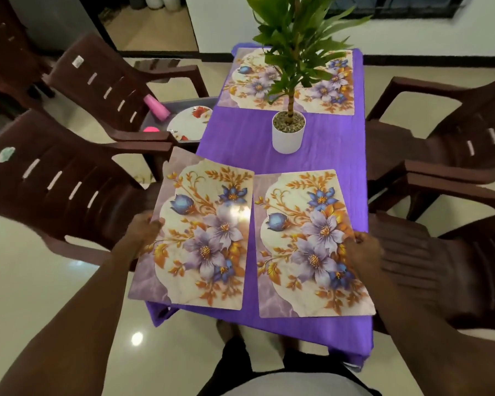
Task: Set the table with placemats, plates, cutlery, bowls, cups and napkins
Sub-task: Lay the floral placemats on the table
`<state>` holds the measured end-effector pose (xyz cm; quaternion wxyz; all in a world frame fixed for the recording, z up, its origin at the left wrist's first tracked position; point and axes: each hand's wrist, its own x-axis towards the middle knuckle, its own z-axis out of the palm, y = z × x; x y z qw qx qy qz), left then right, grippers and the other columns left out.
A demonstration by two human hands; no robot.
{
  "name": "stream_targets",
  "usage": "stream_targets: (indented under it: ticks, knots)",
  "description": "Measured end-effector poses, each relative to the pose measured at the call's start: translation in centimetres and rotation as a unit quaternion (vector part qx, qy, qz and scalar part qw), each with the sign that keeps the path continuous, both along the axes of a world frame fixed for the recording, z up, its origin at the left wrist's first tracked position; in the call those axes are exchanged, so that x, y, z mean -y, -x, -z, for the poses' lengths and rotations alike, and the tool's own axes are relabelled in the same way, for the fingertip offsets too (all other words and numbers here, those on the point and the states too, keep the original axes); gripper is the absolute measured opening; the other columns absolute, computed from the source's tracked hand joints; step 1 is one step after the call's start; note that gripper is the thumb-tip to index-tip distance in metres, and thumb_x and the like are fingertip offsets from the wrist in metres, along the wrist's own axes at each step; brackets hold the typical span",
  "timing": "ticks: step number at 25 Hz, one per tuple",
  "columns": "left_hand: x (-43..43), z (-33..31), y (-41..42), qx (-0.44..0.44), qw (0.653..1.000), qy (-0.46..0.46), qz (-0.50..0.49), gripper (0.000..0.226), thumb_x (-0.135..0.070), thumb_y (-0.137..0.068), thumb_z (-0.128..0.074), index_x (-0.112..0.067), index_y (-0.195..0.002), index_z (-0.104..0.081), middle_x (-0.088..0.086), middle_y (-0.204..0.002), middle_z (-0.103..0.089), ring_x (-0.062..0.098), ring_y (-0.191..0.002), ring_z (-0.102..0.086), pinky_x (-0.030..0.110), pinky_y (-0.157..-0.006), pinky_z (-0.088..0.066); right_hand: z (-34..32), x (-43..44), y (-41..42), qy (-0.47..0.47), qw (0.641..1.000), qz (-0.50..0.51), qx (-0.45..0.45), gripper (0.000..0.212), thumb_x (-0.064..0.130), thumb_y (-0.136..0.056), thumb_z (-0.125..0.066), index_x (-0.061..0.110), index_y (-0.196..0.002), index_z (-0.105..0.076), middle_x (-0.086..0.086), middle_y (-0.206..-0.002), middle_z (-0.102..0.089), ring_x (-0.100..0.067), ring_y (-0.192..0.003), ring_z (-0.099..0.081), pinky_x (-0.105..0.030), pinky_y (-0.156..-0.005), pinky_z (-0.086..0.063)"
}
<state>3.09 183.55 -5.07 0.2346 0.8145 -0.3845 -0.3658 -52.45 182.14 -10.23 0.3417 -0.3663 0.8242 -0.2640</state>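
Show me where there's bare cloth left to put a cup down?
The widest bare cloth is the band across the middle, either side of the pot, just before the far mats. Nearer, only a thin strip shows between the left mat and right mat. Both ends are crowded.

Arms outstretched; left hand (143, 227) pinches left placemat (195, 238); right hand (363, 247) pinches right placemat (312, 244).

Far placemats (250, 81) partly behind the plant leaves (297, 47)

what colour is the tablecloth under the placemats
Plain purple, with no pattern. The tablecloth shows best in the head view, the only one.
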Motion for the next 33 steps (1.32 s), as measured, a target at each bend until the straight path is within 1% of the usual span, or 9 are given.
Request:
stream_targets:
  ticks: [4, 10, 14, 18, 23, 25, 27, 31, 33]
  knots:
    - [2.0, 1.5, 0.2, 0.033, 0.998, -0.013, 0.053, 0.022, -0.020, -0.098, -0.067, 0.001, -0.102, -0.073, 0.017, -0.090, -0.072, 0.041, -0.098, -0.071, 0.040, -0.077, -0.051, 0.2, -1.6, -1.0, 0.012, 0.996, 0.068, -0.061, 0.039, 0.034, -0.094, -0.060, 0.003, -0.112, -0.076, -0.029, -0.110, -0.071, -0.047, -0.107, -0.065, -0.044, -0.094, -0.049]
    - [3.3, 3.3, 0.9, 0.046, 0.994, -0.023, 0.093, 0.031, -0.021, -0.092, -0.075, -0.005, -0.119, -0.072, 0.013, -0.107, -0.074, 0.031, -0.101, -0.069, 0.033, -0.081, -0.046, -0.9, -1.4, -3.3, 0.036, 0.989, 0.087, -0.112, 0.059, 0.041, -0.080, -0.043, 0.000, -0.107, -0.076, -0.032, -0.103, -0.071, -0.049, -0.101, -0.066, -0.043, -0.089, -0.049]
    - [3.0, 4.3, 1.1, 0.108, 0.987, -0.007, 0.116, 0.034, -0.023, -0.091, -0.077, -0.004, -0.119, -0.072, 0.016, -0.112, -0.074, 0.036, -0.106, -0.068, 0.035, -0.083, -0.044, -0.1, 0.2, -2.9, 0.035, 0.987, 0.120, -0.104, 0.042, 0.034, -0.094, -0.056, -0.001, -0.105, -0.076, -0.030, -0.103, -0.072, -0.048, -0.100, -0.067, -0.042, -0.087, -0.050]
    - [3.4, 4.8, 1.2, 0.123, 0.991, -0.018, 0.058, 0.034, -0.025, -0.089, -0.078, -0.003, -0.115, -0.073, 0.018, -0.111, -0.075, 0.037, -0.105, -0.068, 0.042, -0.093, -0.050, 0.1, 2.4, -3.0, 0.034, 0.982, 0.161, -0.096, 0.036, 0.028, -0.092, -0.060, 0.003, -0.112, -0.076, -0.029, -0.108, -0.072, -0.048, -0.105, -0.066, -0.043, -0.093, -0.049]
    - [4.0, 4.7, 2.1, 0.119, 0.993, -0.012, 0.008, 0.036, -0.023, -0.088, -0.079, -0.004, -0.118, -0.073, 0.016, -0.113, -0.075, 0.036, -0.110, -0.068, 0.041, -0.098, -0.049, -0.4, 3.2, -3.6, 0.059, 0.991, 0.081, -0.086, 0.034, 0.033, -0.084, -0.067, 0.003, -0.100, -0.069, -0.023, -0.095, -0.070, -0.042, -0.095, -0.066, -0.042, -0.086, -0.048]
    - [4.5, 4.9, 2.5, 0.102, 0.995, 0.004, -0.008, 0.038, -0.023, -0.087, -0.080, -0.004, -0.119, -0.073, 0.017, -0.115, -0.074, 0.037, -0.109, -0.068, 0.043, -0.099, -0.050, 0.3, 2.7, -3.6, 0.070, 0.991, 0.047, -0.108, 0.046, 0.047, -0.073, -0.054, 0.006, -0.091, -0.063, -0.018, -0.087, -0.064, -0.041, -0.088, -0.062, -0.041, -0.079, -0.048]
    - [5.0, 5.2, 2.7, 0.099, 0.995, 0.013, -0.008, 0.042, -0.024, -0.087, -0.080, -0.002, -0.121, -0.072, 0.019, -0.116, -0.074, 0.037, -0.110, -0.068, 0.045, -0.100, -0.051, 1.5, 1.9, -3.5, 0.067, 0.986, -0.001, -0.154, 0.052, 0.045, -0.072, -0.047, 0.002, -0.096, -0.064, -0.018, -0.094, -0.065, -0.041, -0.092, -0.061, -0.040, -0.080, -0.048]
    - [6.3, 5.5, 2.4, 0.113, 0.993, 0.031, 0.008, 0.042, -0.027, -0.089, -0.079, -0.002, -0.121, -0.072, 0.018, -0.114, -0.074, 0.035, -0.107, -0.069, 0.045, -0.097, -0.051, 0.7, -0.9, -5.9, 0.074, 0.979, -0.093, -0.167, 0.028, 0.024, -0.087, -0.064, 0.011, -0.111, -0.061, -0.006, -0.108, -0.066, -0.028, -0.099, -0.059, -0.037, -0.081, -0.047]
    - [6.8, 5.4, 2.6, 0.108, 0.994, 0.035, -0.007, 0.040, -0.027, -0.090, -0.078, -0.002, -0.121, -0.072, 0.018, -0.113, -0.074, 0.035, -0.105, -0.070, 0.043, -0.096, -0.051, 0.4, -2.3, -7.8, 0.099, 0.969, -0.155, -0.166, 0.030, 0.023, -0.086, -0.074, 0.014, -0.113, -0.062, -0.003, -0.110, -0.066, -0.024, -0.100, -0.058, -0.035, -0.081, -0.047]
